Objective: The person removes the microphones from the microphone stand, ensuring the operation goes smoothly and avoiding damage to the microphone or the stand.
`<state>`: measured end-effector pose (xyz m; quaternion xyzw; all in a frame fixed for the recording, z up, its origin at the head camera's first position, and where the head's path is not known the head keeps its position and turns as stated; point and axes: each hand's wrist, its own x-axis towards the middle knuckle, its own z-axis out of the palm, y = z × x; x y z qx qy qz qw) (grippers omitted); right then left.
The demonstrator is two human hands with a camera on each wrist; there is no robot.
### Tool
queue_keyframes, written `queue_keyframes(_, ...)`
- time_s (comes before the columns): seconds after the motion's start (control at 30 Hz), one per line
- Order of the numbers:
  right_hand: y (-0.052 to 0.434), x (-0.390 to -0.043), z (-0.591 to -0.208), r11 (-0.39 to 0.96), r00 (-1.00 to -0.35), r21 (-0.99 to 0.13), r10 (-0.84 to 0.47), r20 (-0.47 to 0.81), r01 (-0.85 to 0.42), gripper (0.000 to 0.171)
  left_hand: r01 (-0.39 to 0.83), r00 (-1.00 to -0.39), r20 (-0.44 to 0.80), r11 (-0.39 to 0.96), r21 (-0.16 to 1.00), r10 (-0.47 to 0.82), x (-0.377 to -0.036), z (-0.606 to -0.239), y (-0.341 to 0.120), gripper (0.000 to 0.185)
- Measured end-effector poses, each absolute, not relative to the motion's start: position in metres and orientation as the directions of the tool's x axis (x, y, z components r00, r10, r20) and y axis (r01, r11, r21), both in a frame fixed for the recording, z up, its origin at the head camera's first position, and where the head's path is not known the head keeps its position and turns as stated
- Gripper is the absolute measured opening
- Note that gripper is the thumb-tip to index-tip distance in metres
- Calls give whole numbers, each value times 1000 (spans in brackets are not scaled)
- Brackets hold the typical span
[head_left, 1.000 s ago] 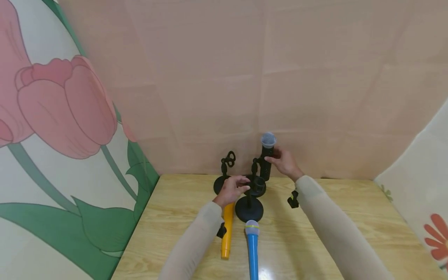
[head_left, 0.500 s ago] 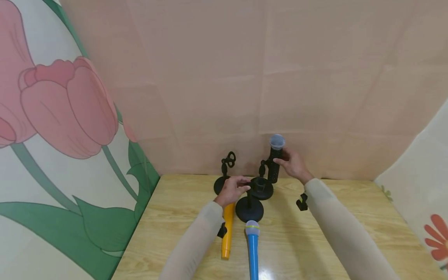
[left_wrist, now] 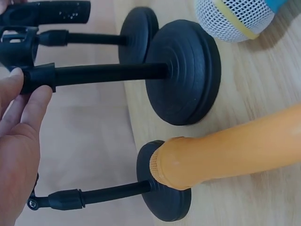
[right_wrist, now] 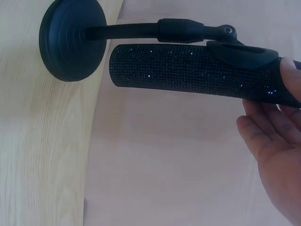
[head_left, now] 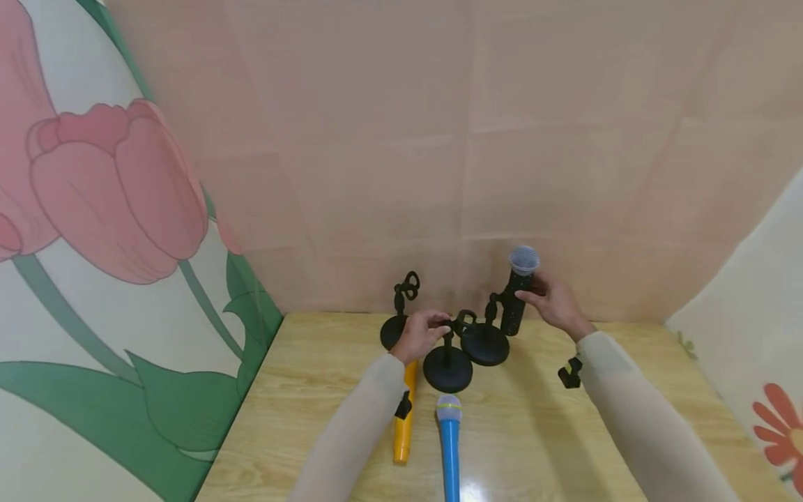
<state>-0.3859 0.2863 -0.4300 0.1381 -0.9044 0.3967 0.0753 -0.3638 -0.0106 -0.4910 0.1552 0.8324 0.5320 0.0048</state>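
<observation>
My right hand [head_left: 558,305] grips a black, glittery microphone [head_left: 516,300] with a silver mesh head, just below that head. In the right wrist view the microphone's body sits in the clip [right_wrist: 242,55] of a small black stand [right_wrist: 73,40]. My left hand [head_left: 419,338] pinches the upper stem of another black stand [left_wrist: 113,73], whose round base [head_left: 447,373] rests on the table. That stand's ring-shaped clip [head_left: 465,321] holds nothing. A third black stand [head_left: 392,332], also with a bare clip, stands behind the left hand.
On the wooden table [head_left: 314,390] lie a blue microphone [head_left: 449,446] in front of the stands and an orange tube-shaped handle [head_left: 403,439] under the left wrist. A pinkish cloth [head_left: 376,174] hangs along the table's back edge.
My right hand has moved right with the black microphone and its stand, away from the stand at my left hand. The left hand stays nearly in place.
</observation>
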Motion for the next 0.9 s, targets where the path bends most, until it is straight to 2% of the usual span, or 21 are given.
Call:
queue_keyframes(0.43,312,-371,-428,667,-944,-667,-214,253,-330,54,305,-944,211,434,848,252,-384,-490,-1,22)
queue_keyframes(0.67,318,-367,-434,648,-948,-694,-190,254,-315,49,319,-945,235,469,824,228,-394,-492,5,19)
queue_keyframes(0.9,311,-362,-452,618,-968,-750,-84,236,-236,66,265,-963,204,475,839,177,-399,-489,10,17)
